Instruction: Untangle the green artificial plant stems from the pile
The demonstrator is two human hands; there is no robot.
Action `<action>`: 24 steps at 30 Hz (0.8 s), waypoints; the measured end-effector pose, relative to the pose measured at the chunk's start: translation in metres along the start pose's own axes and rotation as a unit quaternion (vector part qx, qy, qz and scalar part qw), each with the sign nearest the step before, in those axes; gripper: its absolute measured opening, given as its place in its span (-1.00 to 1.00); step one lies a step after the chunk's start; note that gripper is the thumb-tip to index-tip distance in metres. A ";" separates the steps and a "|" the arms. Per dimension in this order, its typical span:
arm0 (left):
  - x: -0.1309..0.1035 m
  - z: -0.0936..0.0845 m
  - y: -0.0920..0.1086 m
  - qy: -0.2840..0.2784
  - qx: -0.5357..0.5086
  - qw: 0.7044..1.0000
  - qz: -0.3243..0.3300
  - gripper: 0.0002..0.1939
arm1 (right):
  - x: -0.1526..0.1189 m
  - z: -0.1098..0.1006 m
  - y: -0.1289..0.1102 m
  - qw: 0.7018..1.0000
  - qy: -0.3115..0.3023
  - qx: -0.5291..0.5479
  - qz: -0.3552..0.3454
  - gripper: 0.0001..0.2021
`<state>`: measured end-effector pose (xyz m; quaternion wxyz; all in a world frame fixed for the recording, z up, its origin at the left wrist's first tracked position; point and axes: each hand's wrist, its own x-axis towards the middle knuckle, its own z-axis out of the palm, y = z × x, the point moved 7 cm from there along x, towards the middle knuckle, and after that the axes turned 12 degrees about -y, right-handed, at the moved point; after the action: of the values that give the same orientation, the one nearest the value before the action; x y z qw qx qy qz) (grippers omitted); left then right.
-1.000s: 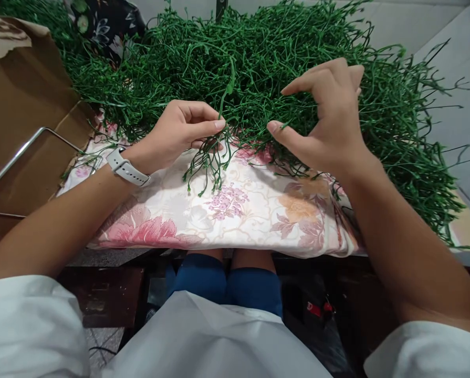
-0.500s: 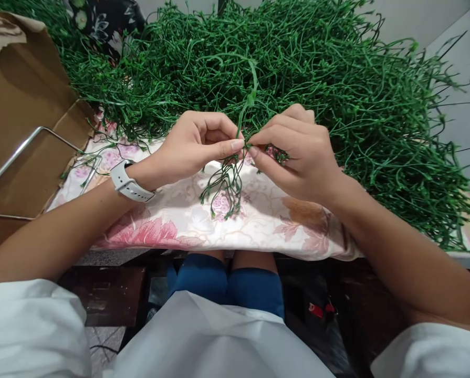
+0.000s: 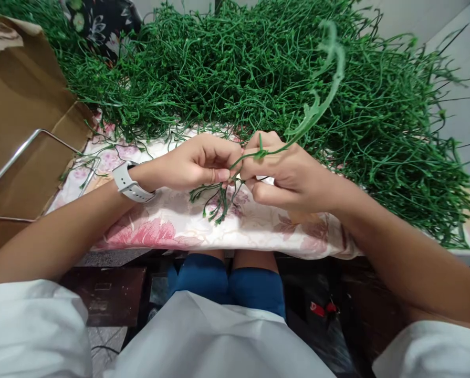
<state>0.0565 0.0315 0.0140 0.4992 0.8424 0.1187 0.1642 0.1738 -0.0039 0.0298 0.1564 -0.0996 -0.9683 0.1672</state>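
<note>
My left hand (image 3: pixel 207 160) pinches a small bunch of green artificial stems (image 3: pixel 219 202) between thumb and fingers, their tips hanging down over the flowered cloth. My right hand (image 3: pixel 280 168) is closed and pressed against the left fingertips. One long stem (image 3: pixel 309 118) runs from the left thumb across the back of my right hand and curves up to the right, its far end blurred. What the right fingertips grip is hidden behind the knuckles. A white watch strap (image 3: pixel 132 184) circles my left wrist.
A large heap of green plastic stems (image 3: pixel 235 79) fills the back and right of the table. The floral cloth (image 3: pixel 187 226) covers its front edge. At the left stand an opened cardboard box (image 3: pixel 25 100) and a bent metal rod (image 3: pixel 12 157). Dark flowered fabric (image 3: pixel 101 23) lies behind.
Both hands have dipped slightly, and the right has turned to a fist-like grip. The long stem has swung from upright over to the right, across my right hand.
</note>
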 end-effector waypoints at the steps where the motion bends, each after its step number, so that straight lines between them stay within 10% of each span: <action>1: -0.001 -0.001 0.002 -0.002 -0.005 1.000 0.003 -0.55 | -0.001 -0.001 0.000 1.000 -0.003 0.002 -0.001 -0.78; 10: -0.012 -0.021 -0.013 0.147 -0.095 0.982 -0.063 -0.58 | -0.015 -0.014 0.029 0.985 0.100 0.130 0.058 -0.84; 24: -0.010 -0.013 -0.016 0.182 -0.098 0.974 -0.093 -0.48 | -0.007 0.009 0.041 0.884 0.139 0.425 0.138 -0.84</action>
<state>0.0411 0.0456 0.0044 0.5624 0.7307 0.2691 0.2782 0.1832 0.0293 0.0058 0.2917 -0.1788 -0.7493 0.5669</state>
